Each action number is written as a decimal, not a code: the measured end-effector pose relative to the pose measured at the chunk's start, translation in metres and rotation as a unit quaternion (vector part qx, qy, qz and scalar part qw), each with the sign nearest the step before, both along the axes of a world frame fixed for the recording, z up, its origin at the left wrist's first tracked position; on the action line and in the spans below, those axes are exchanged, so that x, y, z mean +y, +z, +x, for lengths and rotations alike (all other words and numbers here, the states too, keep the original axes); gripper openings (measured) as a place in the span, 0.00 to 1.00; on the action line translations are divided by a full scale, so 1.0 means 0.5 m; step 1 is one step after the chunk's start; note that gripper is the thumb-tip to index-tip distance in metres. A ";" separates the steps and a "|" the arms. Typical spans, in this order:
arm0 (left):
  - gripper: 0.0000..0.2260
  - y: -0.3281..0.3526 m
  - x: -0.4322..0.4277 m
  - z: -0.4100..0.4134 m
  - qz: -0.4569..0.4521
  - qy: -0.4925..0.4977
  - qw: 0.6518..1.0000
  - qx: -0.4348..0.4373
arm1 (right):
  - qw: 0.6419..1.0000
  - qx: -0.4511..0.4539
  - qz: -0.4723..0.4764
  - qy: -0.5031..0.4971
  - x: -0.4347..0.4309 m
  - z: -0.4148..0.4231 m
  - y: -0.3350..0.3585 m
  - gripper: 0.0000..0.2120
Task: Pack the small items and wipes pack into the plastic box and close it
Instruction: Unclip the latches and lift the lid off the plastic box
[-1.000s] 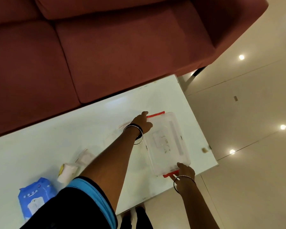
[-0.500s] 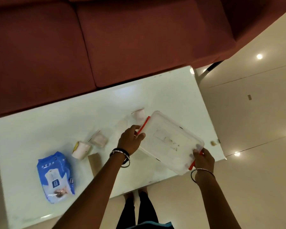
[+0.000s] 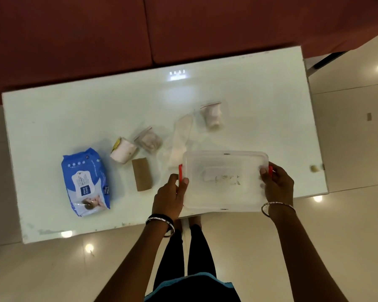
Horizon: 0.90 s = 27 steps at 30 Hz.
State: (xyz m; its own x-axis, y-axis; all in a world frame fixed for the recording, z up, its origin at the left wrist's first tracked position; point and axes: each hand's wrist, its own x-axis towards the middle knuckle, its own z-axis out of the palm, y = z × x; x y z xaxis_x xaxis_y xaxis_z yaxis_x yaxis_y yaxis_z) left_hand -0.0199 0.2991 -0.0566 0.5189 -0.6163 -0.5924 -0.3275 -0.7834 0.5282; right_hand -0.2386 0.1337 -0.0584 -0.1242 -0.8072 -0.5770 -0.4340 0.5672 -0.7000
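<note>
Left hand [image 3: 169, 198] and right hand [image 3: 276, 186] are gripping plastic box [image 3: 224, 180] | fingers closing on red end clips | likely light, stiff, slippery.

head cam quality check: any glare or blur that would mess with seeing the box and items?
Head view: ceiling-light glare on the glossy table and floor; the clear plastic box and small bags are low-contrast and soft against the white top; the wipes pack reads clearly; both hands are sharp enough; wide-angle bending at the edges.
</note>
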 end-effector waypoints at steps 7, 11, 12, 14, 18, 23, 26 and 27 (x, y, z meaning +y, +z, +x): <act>0.17 -0.044 0.011 -0.003 -0.041 0.010 0.995 -0.090 | 0.998 -0.019 -0.044 0.028 -0.003 0.018 -0.033 0.14; 0.17 -0.053 0.003 -0.025 -0.037 0.025 0.988 -0.151 | 0.996 -0.026 -0.072 0.036 0.003 0.010 -0.052 0.17; 0.17 -0.054 -0.001 -0.031 -0.033 0.033 0.986 -0.163 | 0.996 -0.020 -0.079 0.039 0.004 0.008 -0.058 0.17; 0.17 -0.056 -0.007 -0.041 -0.029 0.059 0.983 -0.170 | 0.994 0.005 -0.095 0.049 0.004 0.005 -0.065 0.18; 0.18 -0.070 -0.004 -0.049 -0.050 0.144 0.981 -0.121 | 0.986 0.072 -0.128 0.081 -0.001 0.002 -0.075 0.18; 0.18 -0.083 0.005 -0.034 -0.074 0.178 0.980 -0.045 | 0.976 0.106 -0.153 0.114 -0.002 0.003 -0.078 0.21; 0.15 -0.092 0.010 -0.019 -0.071 0.212 0.973 0.051 | 0.990 0.076 -0.095 0.077 -0.015 -0.007 -0.096 0.20; 0.15 -0.095 0.015 -0.014 -0.070 0.216 0.971 0.075 | 0.996 0.042 -0.065 0.051 -0.020 -0.011 -0.101 0.19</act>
